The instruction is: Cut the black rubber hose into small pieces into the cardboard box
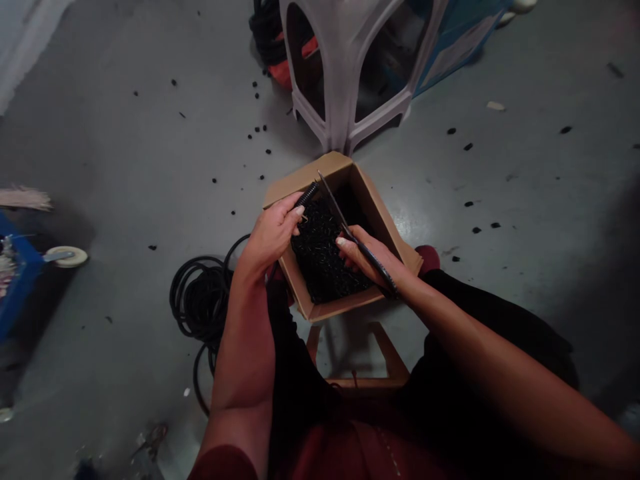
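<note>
My left hand (274, 228) is closed around a black ribbed tube (307, 194), whose short end sticks out past the thumb over the box. In my right hand (366, 255) is a pair of dark scissors (333, 203), with the blades pointing up and left, close to the tube's end. Whether the blades touch the tube I cannot tell. Below both hands stands an open cardboard box (384, 217), which holds a heap of small black pieces (333, 263). A loose coil of black tubing (181, 293) lies on the floor beside my left forearm, and a length rises from it toward my left hand.
A pale plastic stool (340, 67) stands just beyond the box, with a blue box (457, 47) behind it. At far left is a blue cart with a white caster (66, 257). Small black bits (469, 147) are scattered on the grey floor (125, 153).
</note>
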### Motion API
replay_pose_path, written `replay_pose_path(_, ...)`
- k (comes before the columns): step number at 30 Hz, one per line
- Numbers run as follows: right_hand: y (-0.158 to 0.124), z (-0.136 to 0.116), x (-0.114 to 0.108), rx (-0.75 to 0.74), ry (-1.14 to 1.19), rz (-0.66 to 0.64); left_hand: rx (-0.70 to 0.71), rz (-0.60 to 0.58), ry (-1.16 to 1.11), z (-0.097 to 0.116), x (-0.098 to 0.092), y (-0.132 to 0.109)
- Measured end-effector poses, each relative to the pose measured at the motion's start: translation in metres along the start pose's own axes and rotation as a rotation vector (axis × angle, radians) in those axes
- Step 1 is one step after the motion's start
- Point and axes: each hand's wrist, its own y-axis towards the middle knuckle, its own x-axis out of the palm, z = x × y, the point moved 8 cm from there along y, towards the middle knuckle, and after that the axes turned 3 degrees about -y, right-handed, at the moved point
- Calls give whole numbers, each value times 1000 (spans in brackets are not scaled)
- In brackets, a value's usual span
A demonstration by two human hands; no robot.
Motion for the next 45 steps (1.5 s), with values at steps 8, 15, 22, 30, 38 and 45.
replay_pose_path(8,-2,-3,2,6,-70,-35,-45,48,-160,-10,1,3)
replay_pose_path(15,-4,-6,2,8,-90,-54,-89,56,-223,-9,2,2)
replay_pose_path(22,-5,-7,4,-28,-77,-64,-55,12,-128,-6,3,3)
replay_pose_path(30,-4,-9,4,-32,-63,-61,-2,-32,-59,-1,5,3)
replay_pose_path(38,-4,-6,4,-7,-91,-63,-17,-61,-47,2,7,2)
replay_pose_path(45,-2,-3,5,-21,-80,-61,-17,-59,-79,2,7,1)
